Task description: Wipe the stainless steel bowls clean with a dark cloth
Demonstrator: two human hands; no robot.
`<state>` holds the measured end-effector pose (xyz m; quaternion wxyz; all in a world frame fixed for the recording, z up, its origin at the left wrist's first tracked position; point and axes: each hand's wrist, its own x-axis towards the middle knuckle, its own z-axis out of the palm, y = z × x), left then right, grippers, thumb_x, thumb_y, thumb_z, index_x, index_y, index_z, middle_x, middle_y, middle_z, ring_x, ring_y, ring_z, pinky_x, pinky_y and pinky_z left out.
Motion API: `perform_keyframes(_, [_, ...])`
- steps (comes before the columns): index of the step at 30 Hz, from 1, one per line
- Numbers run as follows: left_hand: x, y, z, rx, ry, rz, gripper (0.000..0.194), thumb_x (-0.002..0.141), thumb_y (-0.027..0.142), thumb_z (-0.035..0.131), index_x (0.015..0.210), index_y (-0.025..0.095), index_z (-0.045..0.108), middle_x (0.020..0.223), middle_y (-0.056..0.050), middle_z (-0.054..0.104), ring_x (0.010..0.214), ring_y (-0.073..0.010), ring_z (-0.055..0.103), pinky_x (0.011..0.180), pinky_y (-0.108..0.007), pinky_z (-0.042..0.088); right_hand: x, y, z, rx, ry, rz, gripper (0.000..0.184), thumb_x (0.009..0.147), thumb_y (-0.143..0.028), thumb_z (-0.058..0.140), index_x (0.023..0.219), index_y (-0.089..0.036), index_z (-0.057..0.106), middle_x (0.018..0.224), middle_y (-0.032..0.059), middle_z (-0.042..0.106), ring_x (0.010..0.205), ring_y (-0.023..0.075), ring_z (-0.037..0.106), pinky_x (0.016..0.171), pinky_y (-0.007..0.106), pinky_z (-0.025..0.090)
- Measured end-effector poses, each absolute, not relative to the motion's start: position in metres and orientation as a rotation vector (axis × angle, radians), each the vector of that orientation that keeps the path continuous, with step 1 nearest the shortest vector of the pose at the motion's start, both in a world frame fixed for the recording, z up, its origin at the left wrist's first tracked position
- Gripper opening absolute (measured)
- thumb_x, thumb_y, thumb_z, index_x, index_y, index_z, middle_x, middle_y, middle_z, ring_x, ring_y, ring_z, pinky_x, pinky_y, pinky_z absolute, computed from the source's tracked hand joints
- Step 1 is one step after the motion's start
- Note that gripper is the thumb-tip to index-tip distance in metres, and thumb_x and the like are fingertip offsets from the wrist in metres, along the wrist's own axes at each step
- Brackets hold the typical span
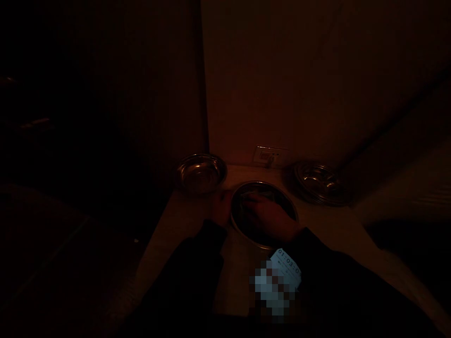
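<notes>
A round metal bowl (pixel 295 213) stands on the wooden table in front of me, its inside very dark. Some pale, leaf-like pieces (pixel 269 193) show faintly in it; their kind is too dim to make out. My right hand (pixel 269 217) reaches over the near right rim and down into the bowl, fingers bent and closed among the contents. What they hold is hidden. At the bowl's left rim, my left hand (pixel 221 206) is closed against the edge, its fingers mostly lost in shadow.
Another shiny metal bowl (pixel 200 173) stands at the table's back left corner. Stacked metal dishes (pixel 320 183) sit at the back right. A wall socket (pixel 270 155) with a plug is just behind the table (pixel 232 277). A lit phone-like screen (pixel 287 270) glows below my right wrist.
</notes>
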<state>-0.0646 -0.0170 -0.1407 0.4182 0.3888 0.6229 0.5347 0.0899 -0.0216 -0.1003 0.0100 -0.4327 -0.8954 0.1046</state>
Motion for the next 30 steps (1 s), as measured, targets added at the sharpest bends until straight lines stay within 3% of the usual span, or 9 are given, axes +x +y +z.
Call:
perform_keyframes(3, [-0.062, -0.018, -0.141, 0.99, 1.559, 1.335, 0.024, 0.076, 0.024, 0.047, 0.068, 0.015, 0.067, 0.07, -0.003, 0.069, 0.075, -0.0195, 0.061, 0.079, -0.033, 0.047, 0.093, -0.023, -0.101, -1.277, -2.821, 0.376, 0.036, 0.09, -0.021, 0.045, 0.123, -0.017, 0.059, 0.136, 0.0115, 0.05, 0.117, 0.0227, 0.053, 0.098, 0.033, 0.043])
perform_keyframes(9, [-0.058, -0.019, -0.142, 1.043, 1.435, 1.331, 0.023, 0.079, 0.025, 0.05, 0.083, 0.014, 0.069, 0.088, -0.006, 0.072, 0.087, -0.0207, 0.063, 0.086, -0.034, 0.046, 0.099, -0.026, -0.098, -1.043, -2.855, 0.581, 0.037, 0.088, -0.017, 0.046, 0.121, -0.02, 0.061, 0.135, 0.0108, 0.051, 0.117, 0.0225, 0.053, 0.1, 0.035, 0.041])
perform_keyframes(17, [-0.058, -0.016, -0.149, 1.025, 1.384, 1.347, 0.024, 0.08, 0.029, 0.051, 0.086, 0.015, 0.071, 0.09, -0.006, 0.073, 0.09, -0.0213, 0.064, 0.088, -0.035, 0.047, 0.103, -0.036, -0.082, -0.889, -2.935, 0.732, 0.032, 0.085, -0.014, 0.051, 0.11, -0.024, 0.068, 0.128, 0.0057, 0.057, 0.111, 0.0194, 0.057, 0.096, 0.031, 0.043])
perform_keyframes(25, [-0.057, -0.018, -0.143, 1.106, 1.39, 1.304, 0.024, 0.081, 0.025, 0.051, 0.089, 0.015, 0.071, 0.099, -0.008, 0.071, 0.097, -0.0215, 0.063, 0.097, -0.036, 0.042, 0.099, -0.037, -0.097, -1.029, -2.897, 0.567, 0.032, 0.085, -0.017, 0.05, 0.113, -0.024, 0.065, 0.126, 0.0059, 0.058, 0.108, 0.0202, 0.057, 0.093, 0.032, 0.044])
perform_keyframes(30, [-0.057, -0.02, -0.139, 1.129, 1.381, 1.273, 0.032, 0.086, 0.026, 0.041, 0.094, 0.014, 0.069, 0.101, -0.008, 0.071, 0.097, -0.0203, 0.064, 0.094, -0.035, 0.045, 0.093, -0.036, -0.099, -1.155, -2.878, 0.395, 0.031, 0.088, -0.023, 0.049, 0.115, -0.025, 0.064, 0.125, 0.0059, 0.058, 0.106, 0.0209, 0.058, 0.085, 0.031, 0.047])
